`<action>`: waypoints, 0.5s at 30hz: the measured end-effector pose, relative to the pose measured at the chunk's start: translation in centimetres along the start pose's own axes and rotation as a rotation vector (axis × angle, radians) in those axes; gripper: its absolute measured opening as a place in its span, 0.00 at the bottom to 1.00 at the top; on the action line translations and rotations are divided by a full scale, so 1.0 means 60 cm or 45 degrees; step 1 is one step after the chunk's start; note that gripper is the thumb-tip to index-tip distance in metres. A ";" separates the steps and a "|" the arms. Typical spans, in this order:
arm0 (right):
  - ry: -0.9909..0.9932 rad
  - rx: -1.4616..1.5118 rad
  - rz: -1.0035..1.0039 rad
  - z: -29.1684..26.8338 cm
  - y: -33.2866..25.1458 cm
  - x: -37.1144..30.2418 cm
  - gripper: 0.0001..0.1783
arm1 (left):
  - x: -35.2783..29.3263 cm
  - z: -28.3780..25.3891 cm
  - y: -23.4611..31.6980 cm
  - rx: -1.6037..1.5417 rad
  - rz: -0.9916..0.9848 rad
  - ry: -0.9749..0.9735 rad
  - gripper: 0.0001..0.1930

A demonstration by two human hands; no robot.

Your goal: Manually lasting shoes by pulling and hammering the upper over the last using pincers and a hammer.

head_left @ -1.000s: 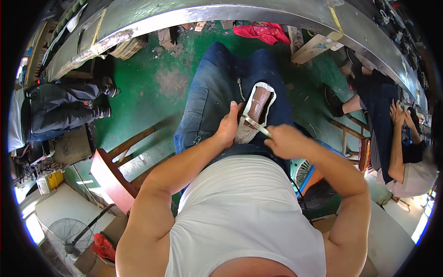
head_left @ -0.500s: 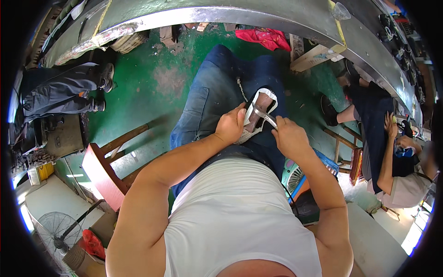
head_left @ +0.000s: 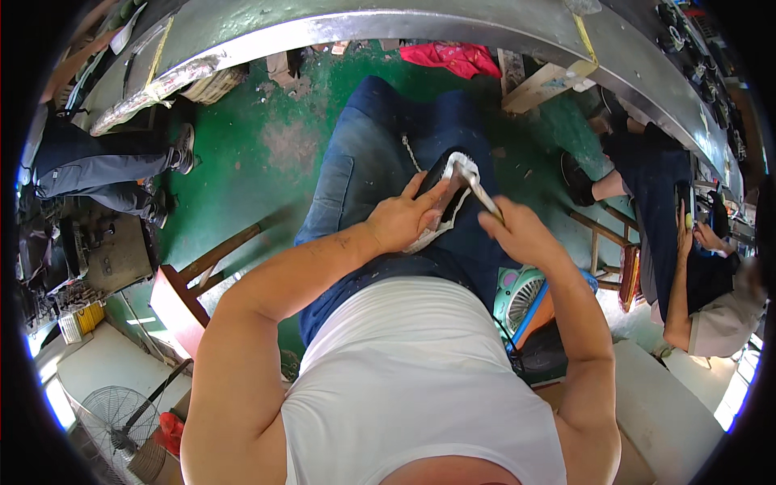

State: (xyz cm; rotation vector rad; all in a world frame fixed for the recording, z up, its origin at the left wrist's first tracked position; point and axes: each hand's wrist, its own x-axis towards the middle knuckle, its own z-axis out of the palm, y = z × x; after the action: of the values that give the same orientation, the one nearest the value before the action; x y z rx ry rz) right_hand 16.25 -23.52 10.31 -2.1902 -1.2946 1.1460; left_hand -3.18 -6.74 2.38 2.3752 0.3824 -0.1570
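Workbench [head_left: 388, 26] spans ahead, green fan [head_left: 518, 297] sits right; left hand [head_left: 399, 220] grips shoe [head_left: 452, 204], right hand [head_left: 520, 232] clasps hammer [head_left: 480, 191].

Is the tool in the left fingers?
No, the right fingers grip the tool by its pale handle, while the left fingers lie on the white-edged piece.

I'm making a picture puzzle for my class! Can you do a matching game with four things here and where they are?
Things
1. crumpled bright red cloth
2. shiny metal tool with a slim handle
3. round grey wire-cage fan
4. dark shoe-shaped piece with a ragged white rim

Places
A. in the picture's lower left corner
B. touched by the camera wearer's bare left hand
C. just below the long grey metal bench at the picture's top
D. in the wearer's bare right hand

Pairs: 1-C, 2-D, 3-A, 4-B
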 end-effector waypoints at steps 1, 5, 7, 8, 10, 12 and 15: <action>-0.001 0.004 0.007 0.016 -0.001 0.009 0.18 | -0.002 -0.005 0.006 -0.003 0.002 -0.007 0.30; 0.190 -0.173 0.025 0.067 0.016 0.042 0.20 | -0.010 -0.036 0.030 0.095 0.009 -0.194 0.32; 0.169 -0.220 -0.010 0.060 0.017 0.047 0.21 | -0.031 0.004 0.007 0.110 0.068 -0.194 0.32; 0.170 -0.214 -0.009 0.056 0.012 0.046 0.21 | -0.052 0.059 -0.024 -0.249 -0.170 0.061 0.33; 0.065 -0.198 -0.042 0.041 0.007 0.044 0.21 | -0.064 0.079 -0.039 -0.608 -0.411 0.311 0.33; 0.072 -0.017 -0.058 0.036 -0.010 0.025 0.21 | -0.061 0.040 -0.015 -0.689 -0.353 0.182 0.35; 0.182 0.094 -0.132 0.074 -0.023 -0.007 0.21 | -0.053 0.027 -0.012 -0.670 -0.364 0.074 0.33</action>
State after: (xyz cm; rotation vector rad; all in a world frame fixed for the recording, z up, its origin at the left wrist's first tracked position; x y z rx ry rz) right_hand 11.90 -23.62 8.68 -2.0848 -1.2689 0.9635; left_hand -6.43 -8.09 1.42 1.8032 0.6983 -0.1024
